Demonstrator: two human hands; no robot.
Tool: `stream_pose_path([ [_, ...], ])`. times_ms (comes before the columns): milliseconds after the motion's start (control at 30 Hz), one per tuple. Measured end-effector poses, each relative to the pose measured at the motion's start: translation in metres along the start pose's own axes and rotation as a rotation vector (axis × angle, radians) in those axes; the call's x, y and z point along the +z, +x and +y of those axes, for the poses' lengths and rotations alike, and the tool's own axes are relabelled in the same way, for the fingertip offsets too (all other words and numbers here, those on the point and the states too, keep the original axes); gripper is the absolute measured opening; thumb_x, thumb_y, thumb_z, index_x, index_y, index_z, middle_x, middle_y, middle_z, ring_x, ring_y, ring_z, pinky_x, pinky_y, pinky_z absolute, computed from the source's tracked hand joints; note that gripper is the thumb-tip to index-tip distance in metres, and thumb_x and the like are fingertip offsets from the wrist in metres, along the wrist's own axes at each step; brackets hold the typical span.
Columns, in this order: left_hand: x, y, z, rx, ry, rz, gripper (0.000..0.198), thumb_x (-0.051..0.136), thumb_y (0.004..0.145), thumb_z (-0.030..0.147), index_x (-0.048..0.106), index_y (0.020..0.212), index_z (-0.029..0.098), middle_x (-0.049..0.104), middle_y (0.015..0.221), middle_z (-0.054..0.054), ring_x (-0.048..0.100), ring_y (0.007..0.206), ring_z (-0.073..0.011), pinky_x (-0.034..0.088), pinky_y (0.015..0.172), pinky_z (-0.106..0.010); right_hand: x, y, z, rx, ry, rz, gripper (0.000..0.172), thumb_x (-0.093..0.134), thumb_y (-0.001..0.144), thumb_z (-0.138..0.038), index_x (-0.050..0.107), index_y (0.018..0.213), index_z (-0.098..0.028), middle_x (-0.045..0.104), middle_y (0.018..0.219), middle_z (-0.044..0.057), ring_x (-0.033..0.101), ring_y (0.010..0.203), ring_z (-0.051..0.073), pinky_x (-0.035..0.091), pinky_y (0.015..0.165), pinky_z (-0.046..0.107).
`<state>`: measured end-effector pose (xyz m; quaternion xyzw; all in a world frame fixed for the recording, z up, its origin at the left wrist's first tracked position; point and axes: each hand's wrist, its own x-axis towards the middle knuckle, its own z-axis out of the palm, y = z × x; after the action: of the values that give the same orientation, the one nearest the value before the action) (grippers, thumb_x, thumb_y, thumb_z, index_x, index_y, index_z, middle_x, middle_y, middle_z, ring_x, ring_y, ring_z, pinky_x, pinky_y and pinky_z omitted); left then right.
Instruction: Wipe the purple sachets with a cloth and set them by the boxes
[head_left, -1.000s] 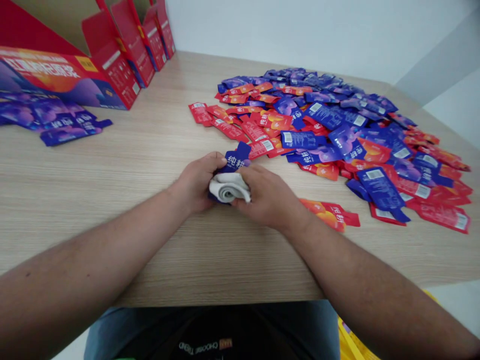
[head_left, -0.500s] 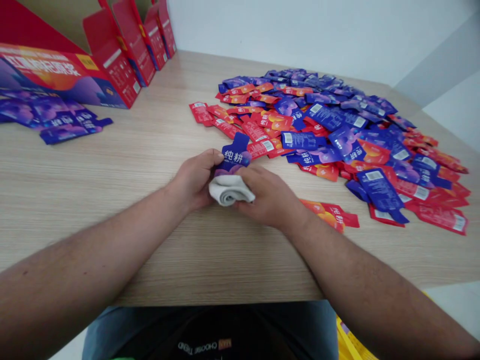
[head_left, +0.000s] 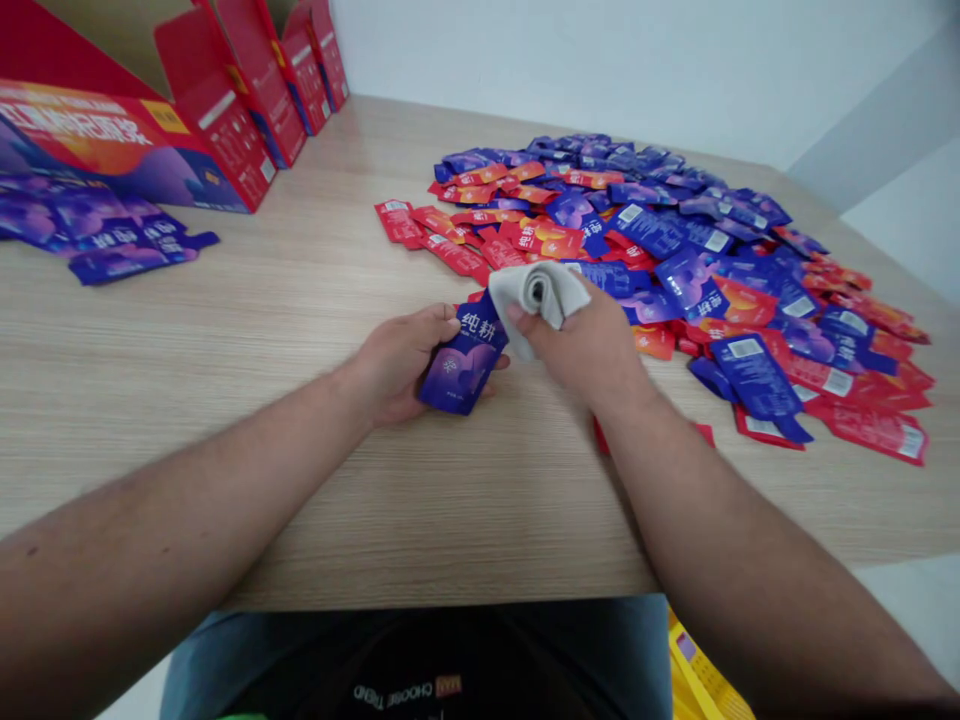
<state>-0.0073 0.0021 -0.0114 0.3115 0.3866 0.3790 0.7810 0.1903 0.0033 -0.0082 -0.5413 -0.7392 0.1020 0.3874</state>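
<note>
A purple-blue pouch [head_left: 463, 366] with white characters on its front is held by my left hand [head_left: 401, 365], thumb on the printed face and fingertips showing past its right edge. My right hand [head_left: 581, 340] grips a rolled whitish cloth [head_left: 551, 285] at the top right of this pouch, partly covering its upper end. Just beyond both hands spreads a large heap of red and purple-blue pouches [head_left: 652, 235]. A red pouch [head_left: 703, 434] lies mostly hidden under my right forearm.
Open red and purple cartons [head_left: 202, 150] stand at the back left of the wooden table [head_left: 300, 280]. Several purple pouches [head_left: 112, 235] lie in front of them. A white wall [head_left: 600, 60] rises behind. Something yellow [head_left: 697, 670] is below the table edge at right.
My right hand and the cloth have moved up and right, from the pouch's lower part to its top. More of the pouch's front now shows in my left hand.
</note>
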Motion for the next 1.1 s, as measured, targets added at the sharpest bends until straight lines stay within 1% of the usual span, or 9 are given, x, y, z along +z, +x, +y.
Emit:
stream_pose_path([
  [67,0.001,-0.003,0.001,-0.063,-0.05,-0.062,0.031,0.049,0.093,0.024,0.062,0.119,0.016,0.075,0.106,-0.014,0.075,0.087,-0.0284,0.063,0.068,-0.045,-0.007,0.006,0.006,0.056,0.027,0.059,0.032,0.067,0.088,-0.041,0.068,0.114,-0.021,0.075,0.11,0.008,0.069,0.1,0.029,0.055,0.088,0.046],
  [167,0.001,-0.005,0.004,-0.153,-0.123,-0.087,0.041,0.044,0.096,0.033,0.065,0.124,0.012,0.074,0.116,-0.018,0.075,0.093,-0.0296,0.063,0.071,-0.044,-0.011,0.008,0.005,0.079,0.043,0.07,0.034,0.067,0.087,-0.042,0.068,0.114,-0.021,0.076,0.107,0.008,0.07,0.097,0.029,0.056,0.087,0.047],
  [267,0.0,-0.005,0.007,-0.188,-0.145,-0.062,0.042,0.046,0.096,0.038,0.069,0.118,0.011,0.075,0.111,-0.018,0.075,0.089,-0.0267,0.063,0.073,-0.041,-0.009,0.004,-0.001,0.07,0.069,0.031,0.034,0.068,0.086,-0.045,0.069,0.111,-0.021,0.077,0.106,0.008,0.071,0.096,0.028,0.058,0.086,0.045],
  [467,0.001,-0.005,0.012,-0.139,-0.207,-0.034,0.043,0.047,0.09,0.044,0.071,0.105,0.011,0.075,0.096,-0.017,0.072,0.077,-0.025,0.061,0.067,-0.041,-0.007,0.003,-0.002,0.08,0.108,0.038,0.033,0.069,0.086,-0.047,0.069,0.108,-0.023,0.077,0.099,0.005,0.071,0.09,0.026,0.058,0.079,0.042],
  [633,-0.003,-0.002,0.011,-0.106,-0.282,0.128,0.018,0.052,0.081,0.031,0.063,0.078,0.016,0.072,0.081,-0.01,0.065,0.06,-0.017,0.058,0.058,-0.033,-0.007,0.003,-0.003,0.107,0.112,0.039,0.032,0.071,0.084,-0.046,0.07,0.106,-0.023,0.077,0.097,0.005,0.071,0.088,0.027,0.058,0.079,0.043],
  [767,-0.009,0.004,0.008,-0.028,-0.248,0.132,0.003,0.058,0.072,0.017,0.057,0.069,0.017,0.064,0.068,-0.003,0.057,0.052,-0.0112,0.052,0.051,-0.025,-0.004,0.0,-0.004,0.103,0.123,0.007,0.035,0.071,0.084,-0.049,0.069,0.108,-0.024,0.077,0.104,0.005,0.071,0.094,0.028,0.058,0.084,0.044],
  [867,-0.008,0.008,0.007,0.012,-0.203,0.198,0.005,0.056,0.072,0.015,0.058,0.068,0.016,0.064,0.066,-0.004,0.058,0.051,-0.0124,0.052,0.05,-0.026,-0.001,-0.002,-0.003,0.103,0.101,-0.014,0.039,0.07,0.085,-0.053,0.07,0.111,-0.024,0.077,0.107,0.006,0.071,0.096,0.029,0.057,0.082,0.044],
  [967,-0.004,0.008,0.009,-0.005,-0.188,0.268,0.008,0.053,0.076,0.017,0.059,0.071,0.016,0.069,0.071,-0.009,0.066,0.06,-0.0179,0.055,0.055,-0.029,0.001,-0.004,-0.004,0.086,0.093,-0.051,0.039,0.068,0.087,-0.053,0.07,0.115,-0.025,0.077,0.106,0.006,0.072,0.095,0.028,0.057,0.08,0.042],
  [1100,-0.002,0.006,0.009,0.013,-0.188,0.177,0.013,0.049,0.078,0.022,0.06,0.073,0.016,0.069,0.068,-0.01,0.071,0.068,-0.023,0.06,0.068,-0.037,0.0,-0.005,-0.007,0.086,0.095,-0.066,0.038,0.067,0.088,-0.05,0.071,0.116,-0.024,0.077,0.107,0.006,0.072,0.096,0.027,0.056,0.081,0.041],
])
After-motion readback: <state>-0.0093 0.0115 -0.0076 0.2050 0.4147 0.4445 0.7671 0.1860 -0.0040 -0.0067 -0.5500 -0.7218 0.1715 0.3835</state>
